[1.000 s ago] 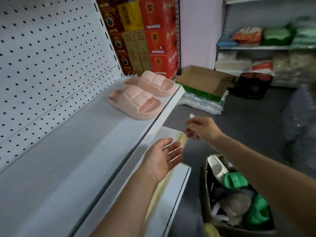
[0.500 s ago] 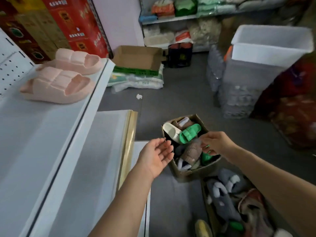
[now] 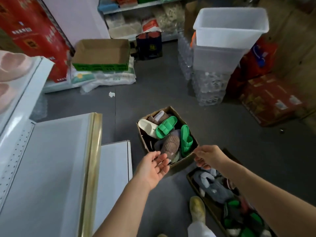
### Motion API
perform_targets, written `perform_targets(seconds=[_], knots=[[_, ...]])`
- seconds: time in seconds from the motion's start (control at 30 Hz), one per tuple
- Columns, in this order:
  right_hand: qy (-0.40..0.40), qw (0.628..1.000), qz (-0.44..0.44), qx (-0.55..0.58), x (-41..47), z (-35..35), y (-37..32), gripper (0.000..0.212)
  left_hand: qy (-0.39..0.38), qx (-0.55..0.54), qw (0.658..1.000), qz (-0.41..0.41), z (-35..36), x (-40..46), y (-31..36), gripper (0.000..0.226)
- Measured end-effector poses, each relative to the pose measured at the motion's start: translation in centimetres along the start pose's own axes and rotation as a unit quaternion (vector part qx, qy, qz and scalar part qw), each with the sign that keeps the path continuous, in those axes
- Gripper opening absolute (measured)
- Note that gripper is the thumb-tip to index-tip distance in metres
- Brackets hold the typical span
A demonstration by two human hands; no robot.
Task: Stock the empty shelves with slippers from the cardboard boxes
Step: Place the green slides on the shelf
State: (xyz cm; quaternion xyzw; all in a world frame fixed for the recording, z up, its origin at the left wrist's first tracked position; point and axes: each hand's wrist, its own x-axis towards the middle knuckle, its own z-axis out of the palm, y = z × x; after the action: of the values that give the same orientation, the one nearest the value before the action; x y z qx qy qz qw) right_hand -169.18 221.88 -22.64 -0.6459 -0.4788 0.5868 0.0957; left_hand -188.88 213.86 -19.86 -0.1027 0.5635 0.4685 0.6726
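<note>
Both hands are over the small cardboard box [image 3: 177,164] on the floor. Your left hand [image 3: 153,165] is open, palm up, fingers loose, holding nothing. Your right hand [image 3: 206,157] sits at the box's near right corner with fingers curled; can't tell if it's pinching the rim or just hovering.

Step in hand, as I read it: pick the next pair. Go for the two green slippers [image 3: 166,127] – they lie on top, one across the middle, the other along the right wall. Steady the box with the right, lift with the left, take both so they shelve as a pair.

Box contents: green pair, a cream slide [image 3: 147,126] at the far left, a brown ribbed slipper [image 3: 171,145] in the middle, darker ones underneath. A second box [image 3: 194,183] by your right arm holds grey fuzzy slippers [image 3: 212,190] and more green.

White shelf [image 3: 51,151] on your left is bare – pink slippers [image 3: 12,65] are already on the tier above.
</note>
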Motion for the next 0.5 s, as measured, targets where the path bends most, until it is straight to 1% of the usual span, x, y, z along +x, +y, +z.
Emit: perform_targets(seconds=[0.13,0.3,0.47,0.5], knots=[[-0.014,1.000,0.012,-0.006,4.0,-1.6,-0.2,0.017,0.023,0.006,1.000,-0.014,2.2,4.1,0.3,0.013],[-0.030,0.999,0.031,0.005,10.9,-3.2,-1.2,0.015,0.051,-0.013,0.998,-0.016,5.7,9.7,2.0,0.013],[-0.049,0.997,0.067,0.003,18.5,-3.1,-0.3,0.020,0.088,-0.025,0.996,-0.022,7.2,16.3,3.2,0.015],[-0.046,0.996,0.079,0.002,19.9,-3.0,0.0,0.024,0.095,-0.029,0.995,-0.025,7.3,17.6,3.3,0.016]])
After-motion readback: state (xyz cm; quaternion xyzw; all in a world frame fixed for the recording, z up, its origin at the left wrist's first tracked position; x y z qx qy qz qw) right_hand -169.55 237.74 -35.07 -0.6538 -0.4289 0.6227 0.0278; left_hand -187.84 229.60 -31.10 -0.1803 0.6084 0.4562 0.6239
